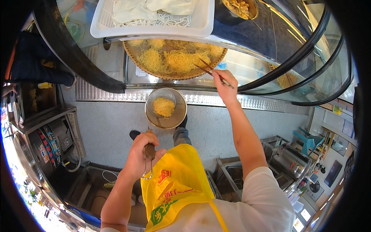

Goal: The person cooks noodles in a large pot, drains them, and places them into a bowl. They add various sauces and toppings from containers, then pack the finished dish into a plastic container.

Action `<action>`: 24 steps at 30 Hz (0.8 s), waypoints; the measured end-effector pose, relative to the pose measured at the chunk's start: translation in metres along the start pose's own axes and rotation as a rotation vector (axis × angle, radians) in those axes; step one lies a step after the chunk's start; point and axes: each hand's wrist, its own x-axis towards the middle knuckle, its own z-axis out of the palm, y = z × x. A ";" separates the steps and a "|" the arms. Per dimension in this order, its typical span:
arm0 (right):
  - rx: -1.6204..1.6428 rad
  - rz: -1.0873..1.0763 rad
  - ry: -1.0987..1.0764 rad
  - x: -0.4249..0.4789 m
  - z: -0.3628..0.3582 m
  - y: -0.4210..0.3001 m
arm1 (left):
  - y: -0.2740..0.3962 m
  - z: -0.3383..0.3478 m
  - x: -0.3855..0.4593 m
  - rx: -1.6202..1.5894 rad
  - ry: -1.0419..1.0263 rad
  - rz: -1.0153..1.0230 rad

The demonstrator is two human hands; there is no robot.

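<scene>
My left hand (143,150) grips the wooden handle of a wire-mesh strainer (181,120), held out over the floor. A smaller mesh basket (158,93) seems to sit inside it, with a clump of thin yellow noodles (163,106) in it. My right hand (227,84) holds a pair of dark chopsticks (207,71). Their tips are over the right part of a noodle heap (185,61) on a round woven tray (163,76); whether they touch the noodles I cannot tell. Several more noodle bundles lie on that tray.
A white plastic basket (152,32) with a pale cloth and white noodles stands above the tray, beside a dark pot (227,14) of brownish food. Curved glass panels with black edges flank the counter. At far left is a person's dark-clothed part (37,61); metal equipment stands on both sides.
</scene>
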 end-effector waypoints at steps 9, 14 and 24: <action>0.520 0.505 0.076 0.025 0.041 -0.015 | -0.001 0.000 -0.001 0.068 0.019 0.034; 0.017 0.041 -0.081 0.014 0.068 0.010 | 0.001 0.002 -0.002 0.028 0.023 0.006; 0.604 0.547 0.514 0.028 0.001 -0.035 | 0.000 0.002 -0.004 0.059 -0.007 0.017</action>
